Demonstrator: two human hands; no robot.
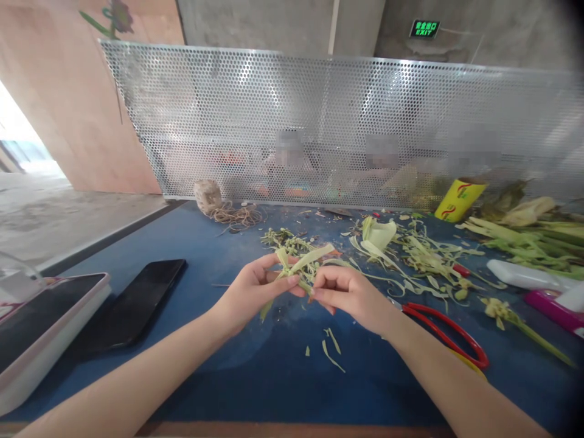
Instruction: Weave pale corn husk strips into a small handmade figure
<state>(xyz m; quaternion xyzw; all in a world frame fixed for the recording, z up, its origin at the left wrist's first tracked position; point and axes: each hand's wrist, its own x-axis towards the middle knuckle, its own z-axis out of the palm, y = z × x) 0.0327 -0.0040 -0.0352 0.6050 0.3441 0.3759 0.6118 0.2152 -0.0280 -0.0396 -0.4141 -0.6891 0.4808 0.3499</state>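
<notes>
Pale green corn husk strips [310, 258] stick up between my hands, above the middle of the blue table. My left hand [262, 283] pinches the husk piece with thumb and fingers. Close beside it, my right hand [342, 289] has its fingers closed on the lower right end of the same piece; the fingertips partly hide what they grip. Small husk scraps [333, 344] lie on the table below the hands. Red-handled scissors [449, 334] rest by my right forearm, partly covered by it.
A black phone [141, 304] and a white-rimmed tray [55, 322] are at left. Behind stand a twine ball [207, 196] and a perforated metal screen [274, 109]. Loose husk shreds [424, 255], a yellow tube [460, 199] and a white-and-purple tool [529, 275] occupy the right.
</notes>
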